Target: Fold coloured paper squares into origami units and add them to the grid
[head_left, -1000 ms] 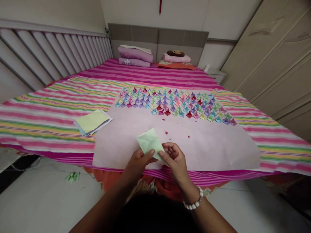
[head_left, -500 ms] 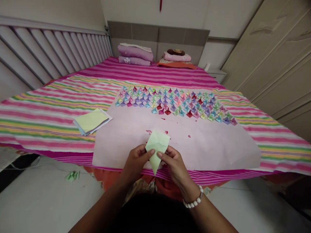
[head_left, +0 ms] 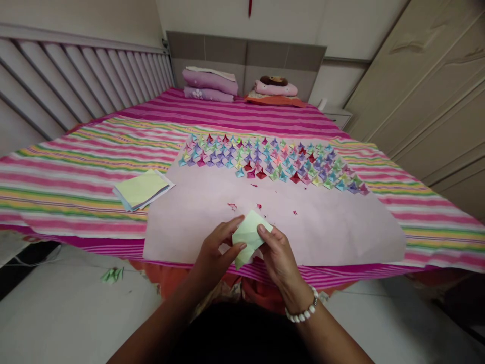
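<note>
A light green sheet of folding paper, partly folded, is held over the front of the white sheet. My right hand pinches its right side, thumb on top and fingers beneath. At the left edge of the paper, my left hand has its thumb on the lower fold and its index finger by the upper left edge; its other fingers are partly hidden behind. Many small folded paper pieces in several colours stand in rows across the far part of the white sheet.
To the left, a stack of coloured paper overlaps the white sheet's edge. Red scraps lie near my hands. Folded bedding sits by the headboard. Something green and crumpled is on the floor.
The green paper has turned, and its point, which hung straight down, now tips to the lower left. My right thumb has moved up the sheet, while my left index finger has come up along its edge.
</note>
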The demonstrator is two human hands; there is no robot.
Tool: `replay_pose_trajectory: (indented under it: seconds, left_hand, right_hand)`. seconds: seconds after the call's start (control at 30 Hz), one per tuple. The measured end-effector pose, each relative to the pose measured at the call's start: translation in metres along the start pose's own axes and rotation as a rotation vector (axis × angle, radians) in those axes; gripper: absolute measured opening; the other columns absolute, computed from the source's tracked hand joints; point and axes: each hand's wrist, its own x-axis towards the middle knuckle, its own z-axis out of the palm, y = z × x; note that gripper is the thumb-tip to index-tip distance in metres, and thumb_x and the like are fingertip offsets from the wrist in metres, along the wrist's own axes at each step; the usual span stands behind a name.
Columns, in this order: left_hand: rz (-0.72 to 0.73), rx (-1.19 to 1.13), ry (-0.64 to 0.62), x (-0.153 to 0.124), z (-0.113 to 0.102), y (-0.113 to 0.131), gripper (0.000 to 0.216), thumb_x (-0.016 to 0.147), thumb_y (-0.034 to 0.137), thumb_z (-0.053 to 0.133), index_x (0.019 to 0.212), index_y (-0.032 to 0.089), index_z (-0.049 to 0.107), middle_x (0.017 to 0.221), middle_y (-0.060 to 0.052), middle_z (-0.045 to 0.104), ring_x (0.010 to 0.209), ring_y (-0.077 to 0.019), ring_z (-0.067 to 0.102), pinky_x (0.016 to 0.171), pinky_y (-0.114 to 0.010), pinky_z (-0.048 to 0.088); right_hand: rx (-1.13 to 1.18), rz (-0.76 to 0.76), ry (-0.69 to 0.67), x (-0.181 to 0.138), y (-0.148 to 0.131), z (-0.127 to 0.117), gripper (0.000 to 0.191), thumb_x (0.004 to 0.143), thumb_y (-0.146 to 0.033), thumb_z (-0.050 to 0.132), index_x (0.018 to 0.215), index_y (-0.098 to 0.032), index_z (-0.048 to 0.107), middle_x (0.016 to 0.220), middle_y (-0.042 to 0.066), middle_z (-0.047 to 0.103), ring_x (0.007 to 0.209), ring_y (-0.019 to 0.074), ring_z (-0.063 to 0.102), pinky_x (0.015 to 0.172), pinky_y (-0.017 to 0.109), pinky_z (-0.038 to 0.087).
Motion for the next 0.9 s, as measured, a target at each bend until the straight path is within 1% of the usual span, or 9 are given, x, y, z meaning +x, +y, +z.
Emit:
replay_pose_trajectory:
  seconds: [0.1, 0.3, 0.4, 0.47, 0.53, 0.57, 0.7, 0.77, 0.9]
  left_hand:
    - [0.080, 0.112, -0.015, 0.000, -0.002, 0.000, 0.033, 0.078, 0.017, 0.067, 0.110, 0.024, 0.069, 0.093, -0.003, 0.067, 0.074, -0.0126, 0.058, 0.070, -0.026, 0.049]
    - [-0.087, -0.007, 0.042, 0.003, -0.001, -0.001, 0.019, 0.074, 0.021, 0.071, 0.092, 0.020, 0.074, 0.087, -0.004, 0.070, 0.078, -0.0151, 0.062, 0.069, -0.025, 0.049]
    - [-0.207, -0.159, 0.019, 0.004, 0.001, 0.003, 0.013, 0.072, 0.025, 0.073, 0.082, 0.017, 0.074, 0.078, -0.003, 0.070, 0.074, -0.0153, 0.062, 0.066, -0.025, 0.048]
    - [-0.311, -0.272, -0.003, 0.005, 0.003, 0.006, 0.017, 0.069, 0.029, 0.076, 0.078, 0.016, 0.073, 0.072, -0.002, 0.069, 0.068, -0.0144, 0.060, 0.063, -0.024, 0.047]
    - [-0.389, -0.336, -0.009, 0.006, 0.006, 0.008, 0.022, 0.065, 0.032, 0.079, 0.077, 0.015, 0.073, 0.069, -0.001, 0.068, 0.066, -0.0136, 0.059, 0.061, -0.024, 0.046]
    - [-0.413, -0.348, -0.005, 0.006, 0.007, 0.009, 0.024, 0.064, 0.033, 0.080, 0.077, 0.015, 0.073, 0.068, -0.001, 0.067, 0.066, -0.0134, 0.058, 0.061, -0.024, 0.045]
    - [-0.468, -0.350, 0.008, 0.008, 0.012, 0.007, 0.028, 0.064, 0.038, 0.079, 0.075, 0.013, 0.071, 0.065, 0.000, 0.064, 0.062, -0.0118, 0.054, 0.059, -0.023, 0.042]
    - [-0.482, -0.351, 0.021, 0.008, 0.013, 0.003, 0.028, 0.065, 0.039, 0.078, 0.071, 0.013, 0.069, 0.062, 0.001, 0.062, 0.060, -0.0109, 0.051, 0.058, -0.023, 0.040]
    - [-0.496, -0.373, 0.031, 0.007, 0.013, -0.004, 0.028, 0.066, 0.039, 0.077, 0.066, 0.013, 0.065, 0.059, 0.002, 0.058, 0.058, -0.0100, 0.049, 0.058, -0.022, 0.039]
  right_hand:
    - [-0.043, -0.065, -0.022, -0.001, 0.000, -0.003, 0.021, 0.069, -0.035, 0.080, 0.076, -0.017, 0.072, 0.066, -0.001, 0.066, 0.061, 0.0116, 0.054, 0.060, 0.024, 0.045]
    - [-0.172, -0.202, -0.109, 0.001, -0.002, -0.009, 0.015, 0.070, -0.026, 0.080, 0.077, -0.020, 0.069, 0.068, -0.003, 0.062, 0.064, 0.0113, 0.053, 0.060, 0.023, 0.045]
    - [-0.189, -0.225, -0.116, 0.005, -0.003, -0.010, 0.034, 0.063, -0.021, 0.084, 0.094, -0.024, 0.068, 0.081, -0.002, 0.066, 0.070, 0.0129, 0.056, 0.063, 0.024, 0.048]
    - [-0.191, -0.209, -0.098, 0.008, -0.002, -0.010, 0.057, 0.056, -0.018, 0.087, 0.108, -0.028, 0.066, 0.100, 0.001, 0.067, 0.081, 0.0150, 0.059, 0.069, 0.025, 0.050]
    - [-0.178, -0.160, -0.082, 0.009, -0.001, -0.008, 0.066, 0.052, -0.017, 0.088, 0.112, -0.028, 0.066, 0.110, 0.002, 0.066, 0.089, 0.0171, 0.060, 0.073, 0.027, 0.051]
    - [-0.165, -0.126, -0.079, 0.010, 0.000, -0.007, 0.062, 0.051, -0.018, 0.088, 0.109, -0.026, 0.068, 0.106, 0.003, 0.067, 0.087, 0.0173, 0.061, 0.072, 0.028, 0.051]
    - [-0.146, -0.082, -0.083, 0.010, 0.002, -0.001, 0.022, 0.060, -0.025, 0.084, 0.077, -0.020, 0.071, 0.071, -0.002, 0.066, 0.060, 0.0119, 0.056, 0.056, 0.024, 0.045]
    - [-0.175, -0.120, -0.056, 0.010, 0.000, 0.002, 0.016, 0.064, -0.027, 0.082, 0.068, -0.019, 0.070, 0.062, -0.003, 0.062, 0.054, 0.0106, 0.052, 0.052, 0.024, 0.042]
    - [-0.196, -0.187, 0.032, 0.016, -0.006, 0.002, 0.016, 0.061, -0.028, 0.082, 0.063, -0.018, 0.070, 0.058, -0.003, 0.061, 0.055, 0.0112, 0.050, 0.054, 0.025, 0.041]
